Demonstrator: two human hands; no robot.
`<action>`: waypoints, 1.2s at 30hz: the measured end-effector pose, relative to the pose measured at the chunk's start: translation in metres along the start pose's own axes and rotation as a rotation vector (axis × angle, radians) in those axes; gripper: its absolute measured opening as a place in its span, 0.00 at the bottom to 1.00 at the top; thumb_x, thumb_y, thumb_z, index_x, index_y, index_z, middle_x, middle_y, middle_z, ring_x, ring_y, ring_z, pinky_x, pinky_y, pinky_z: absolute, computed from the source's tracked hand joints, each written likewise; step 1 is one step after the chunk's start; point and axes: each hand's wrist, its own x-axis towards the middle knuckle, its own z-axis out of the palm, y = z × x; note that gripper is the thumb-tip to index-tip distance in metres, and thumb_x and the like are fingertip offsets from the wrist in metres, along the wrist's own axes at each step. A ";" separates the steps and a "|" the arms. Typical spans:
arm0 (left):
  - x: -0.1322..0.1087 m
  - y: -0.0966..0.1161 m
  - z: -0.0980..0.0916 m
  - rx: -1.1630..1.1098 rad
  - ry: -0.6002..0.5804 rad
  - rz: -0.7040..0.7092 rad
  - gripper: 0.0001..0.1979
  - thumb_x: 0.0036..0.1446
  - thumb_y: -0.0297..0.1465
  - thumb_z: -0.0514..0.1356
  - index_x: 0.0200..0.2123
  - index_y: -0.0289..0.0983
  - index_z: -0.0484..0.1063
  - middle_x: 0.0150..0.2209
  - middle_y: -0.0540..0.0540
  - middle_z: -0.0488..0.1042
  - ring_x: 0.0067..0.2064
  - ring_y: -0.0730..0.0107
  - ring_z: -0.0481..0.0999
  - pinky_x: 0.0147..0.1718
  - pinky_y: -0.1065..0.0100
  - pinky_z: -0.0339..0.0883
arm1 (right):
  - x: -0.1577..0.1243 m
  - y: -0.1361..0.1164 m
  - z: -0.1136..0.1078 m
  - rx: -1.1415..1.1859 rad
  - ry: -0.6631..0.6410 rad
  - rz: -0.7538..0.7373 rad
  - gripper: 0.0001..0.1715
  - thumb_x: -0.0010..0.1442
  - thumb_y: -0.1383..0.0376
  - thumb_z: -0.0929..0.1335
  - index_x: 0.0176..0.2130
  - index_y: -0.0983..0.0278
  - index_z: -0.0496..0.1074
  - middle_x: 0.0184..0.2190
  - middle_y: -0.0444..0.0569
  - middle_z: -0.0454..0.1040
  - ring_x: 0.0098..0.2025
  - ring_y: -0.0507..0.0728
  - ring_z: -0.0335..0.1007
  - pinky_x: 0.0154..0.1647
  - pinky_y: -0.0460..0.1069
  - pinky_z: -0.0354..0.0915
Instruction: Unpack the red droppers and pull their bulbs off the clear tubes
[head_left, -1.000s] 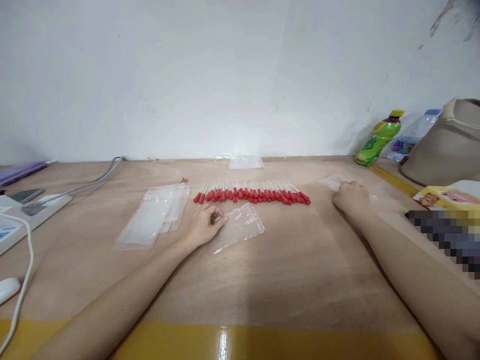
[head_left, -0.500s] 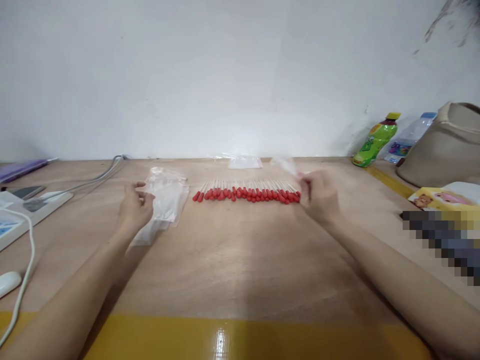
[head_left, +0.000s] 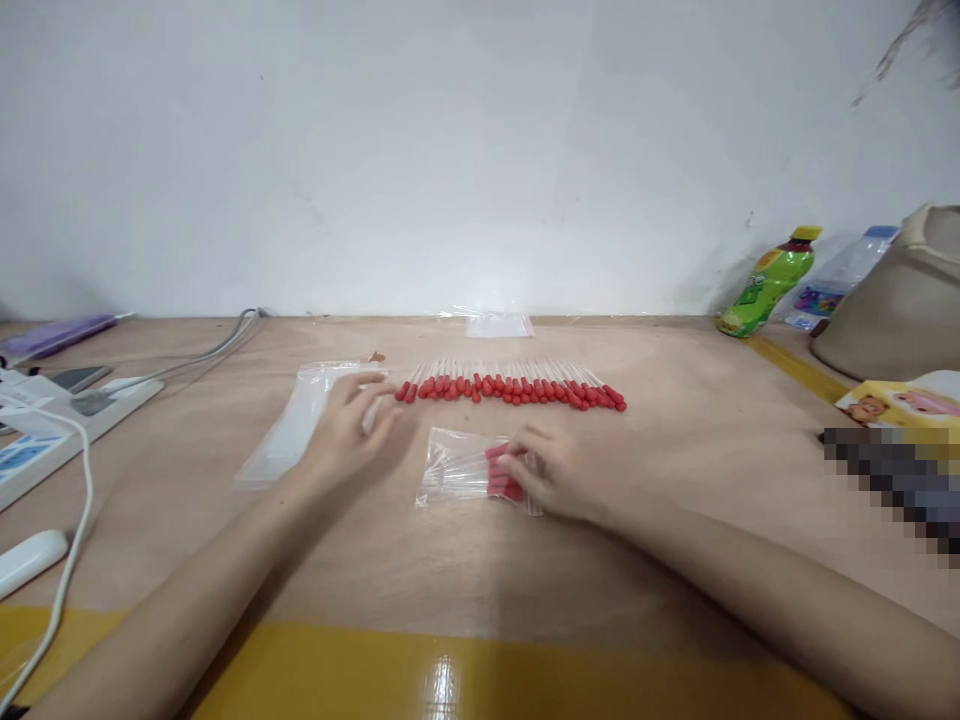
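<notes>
A clear plastic bag with several red-tipped sticks inside lies flat in front of me, the red tips at its right. Over that right end my right hand has its fingers curled, pinching the bag; part of it is hidden beneath them. My left hand is slightly blurred, fingers apart and holding nothing, between the bags and the row. Beneath and beside it are flat, clear empty bags. Behind both hands runs a long row of thin pale sticks with red tips, tips toward me.
Another clear bag lies by the wall. At right are a green bottle, a clear bottle, a beige bag and a yellow printed pack. At left are a power strip and white cable.
My right hand has come from the row's right end toward me and left; the bag with sticks now lies under it. My left hand has moved right, off the bags' left side, its fingers spread.
</notes>
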 end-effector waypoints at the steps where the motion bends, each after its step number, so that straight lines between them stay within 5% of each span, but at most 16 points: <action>1: 0.001 0.017 0.003 -0.092 -0.080 0.066 0.11 0.56 0.34 0.53 0.43 0.40 0.67 0.47 0.43 0.65 0.51 0.61 0.63 0.52 0.58 0.57 | 0.001 0.009 -0.004 0.010 0.050 0.062 0.12 0.59 0.61 0.61 0.27 0.64 0.65 0.25 0.45 0.67 0.27 0.51 0.62 0.30 0.47 0.58; 6: 0.002 0.083 0.026 -0.387 -0.512 0.343 0.17 0.59 0.36 0.51 0.51 0.40 0.63 0.55 0.42 0.62 0.56 0.62 0.61 0.54 0.60 0.57 | -0.005 0.044 -0.015 0.030 0.009 0.269 0.19 0.58 0.59 0.62 0.19 0.64 0.62 0.17 0.42 0.61 0.21 0.50 0.56 0.24 0.46 0.54; 10: 0.003 0.094 0.048 -0.377 -0.634 0.384 0.25 0.59 0.39 0.50 0.59 0.41 0.52 0.60 0.42 0.54 0.61 0.61 0.54 0.57 0.57 0.53 | -0.013 0.045 -0.016 0.065 -0.101 0.212 0.13 0.55 0.61 0.65 0.23 0.64 0.70 0.21 0.44 0.66 0.27 0.52 0.61 0.30 0.47 0.57; 15: 0.006 0.080 0.062 -0.324 -0.627 0.345 0.27 0.60 0.40 0.49 0.60 0.36 0.50 0.60 0.40 0.55 0.62 0.61 0.52 0.59 0.55 0.48 | -0.015 0.039 -0.014 0.110 -0.123 0.178 0.06 0.51 0.69 0.66 0.29 0.63 0.74 0.24 0.45 0.71 0.31 0.52 0.63 0.33 0.48 0.60; 26: 0.003 0.078 0.061 -0.358 -0.538 0.301 0.26 0.59 0.40 0.50 0.59 0.38 0.52 0.59 0.41 0.56 0.60 0.61 0.55 0.57 0.55 0.52 | -0.014 0.034 0.001 0.268 -0.031 0.170 0.05 0.52 0.66 0.67 0.33 0.61 0.74 0.28 0.45 0.74 0.32 0.53 0.67 0.35 0.49 0.63; 36: 0.002 0.079 0.061 -0.356 -0.533 0.303 0.24 0.59 0.39 0.50 0.58 0.39 0.55 0.59 0.42 0.57 0.60 0.62 0.56 0.57 0.56 0.53 | -0.009 0.033 -0.002 0.011 -0.075 -0.053 0.06 0.55 0.68 0.65 0.32 0.60 0.72 0.29 0.45 0.71 0.34 0.53 0.62 0.38 0.50 0.55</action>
